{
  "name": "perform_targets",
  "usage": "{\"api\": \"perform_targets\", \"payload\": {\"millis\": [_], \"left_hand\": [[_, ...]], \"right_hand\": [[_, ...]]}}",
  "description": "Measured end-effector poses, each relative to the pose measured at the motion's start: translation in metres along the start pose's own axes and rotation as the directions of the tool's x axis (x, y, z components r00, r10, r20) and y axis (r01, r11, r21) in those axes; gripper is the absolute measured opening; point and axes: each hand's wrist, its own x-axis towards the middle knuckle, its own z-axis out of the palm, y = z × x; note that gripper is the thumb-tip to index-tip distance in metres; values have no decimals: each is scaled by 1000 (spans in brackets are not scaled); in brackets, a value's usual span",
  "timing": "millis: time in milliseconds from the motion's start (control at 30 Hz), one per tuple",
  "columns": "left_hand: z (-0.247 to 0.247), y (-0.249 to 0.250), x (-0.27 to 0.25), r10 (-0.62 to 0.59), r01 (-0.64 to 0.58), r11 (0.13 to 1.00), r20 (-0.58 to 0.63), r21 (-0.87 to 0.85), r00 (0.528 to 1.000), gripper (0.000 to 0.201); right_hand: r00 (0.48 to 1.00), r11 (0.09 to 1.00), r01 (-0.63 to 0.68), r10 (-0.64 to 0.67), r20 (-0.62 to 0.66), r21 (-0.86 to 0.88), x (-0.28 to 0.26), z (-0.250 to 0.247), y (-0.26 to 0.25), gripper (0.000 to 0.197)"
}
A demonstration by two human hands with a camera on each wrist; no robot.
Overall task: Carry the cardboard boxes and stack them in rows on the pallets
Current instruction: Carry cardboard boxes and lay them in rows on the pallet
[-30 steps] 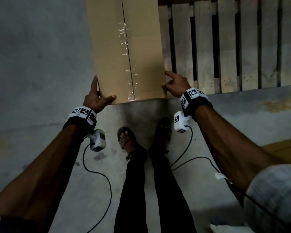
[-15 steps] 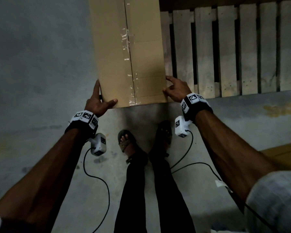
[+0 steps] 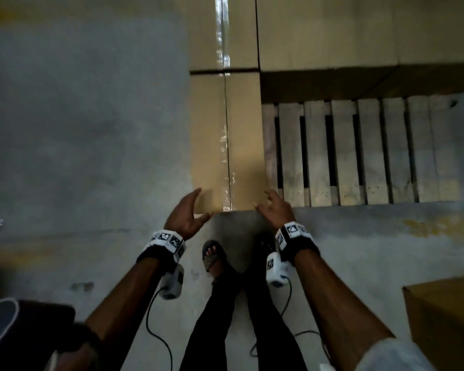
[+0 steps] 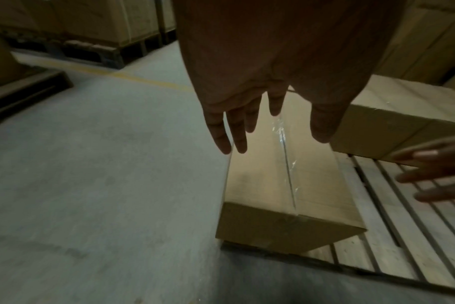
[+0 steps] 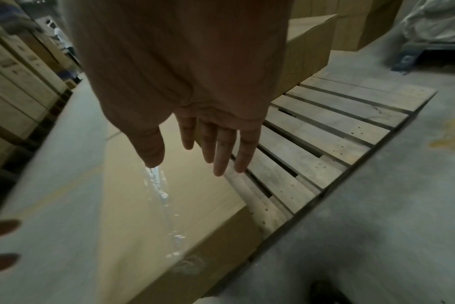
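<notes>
A long cardboard box (image 3: 227, 140), taped along its top seam, lay flat on the left edge of a wooden pallet (image 3: 359, 153), its near end facing the person. The left hand (image 3: 184, 215) hovered just off the box's near left corner, fingers straight and spread, holding nothing. The right hand (image 3: 275, 210) hovered by the near right corner, fingers loose, also empty.

Bare slats of the pallet (image 3: 359, 156) lie open right of the long box (image 3: 241, 145); stacked boxes (image 3: 359, 36) wall off the far side, concrete floor (image 3: 78, 129) free on the left.
</notes>
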Motion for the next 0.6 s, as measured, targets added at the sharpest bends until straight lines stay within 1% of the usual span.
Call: {"api": "perform_targets", "payload": {"millis": [67,133,200,267,333,400,500,567,600], "left_hand": [[-27,26,-28,26,-28,999,72,36,997,77],[-58,53,-53,23,-31,998,152,50,988,71],[-87,74,-69,37,-48,998,204,49,978,65],[-122,92,-82,95,-101,995,187,25,978,59],[-160,104,-88,182,-177,983,106,-49,978,51],[-202,111,-89,243,-238,962,24,-137,970,45],[-266,106,-83,304,-309,930,-58,-197,951,42],[-311,93,-76,343,-350,920,-70,-176,937,43],[-330,85,-73,354,-359,920,-57,-159,933,43]], "right_hand": [[1000,999,24,-24,-5,37,-34,-11,-32,62],[998,995,58,-57,-20,82,-67,-23,-66,61],[996,993,85,-83,-29,77,-89,-33,-96,58],[993,991,115,-113,-25,71,-108,-41,-129,55],[992,989,125,-124,-17,82,-116,-42,-162,52],[991,987,131,-131,-5,90,-119,-38,-198,48],[986,983,167,-166,-20,80,-119,-28,-263,45],[980,975,199,-195,-46,102,-116,-18,-309,45],[977,972,211,-205,-61,108,-115,-13,-327,46]]}}
